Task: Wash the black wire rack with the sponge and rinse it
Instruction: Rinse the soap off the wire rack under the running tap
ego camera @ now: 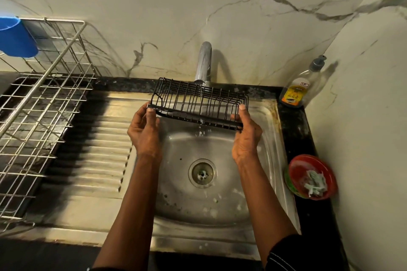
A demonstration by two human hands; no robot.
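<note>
In the head view, the left hand (144,132) and right hand (245,136) each pinch one end of the black wire rack (199,104), held between them under the tap (204,59). Water runs through its thin, hard bars into the shiny steel sink (176,193) below the hands. Neither hand holds a sponge, so this looks like rinsing. I cannot tell if the scrubbing is done.

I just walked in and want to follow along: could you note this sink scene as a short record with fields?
held: black wire rack, under the running tap
left hand: grips the rack's left end
right hand: grips its right end
sink: steel, wet
at right: soap bottle, red bowl
at left: drying basket, blue cup
sponge: not seen
</note>
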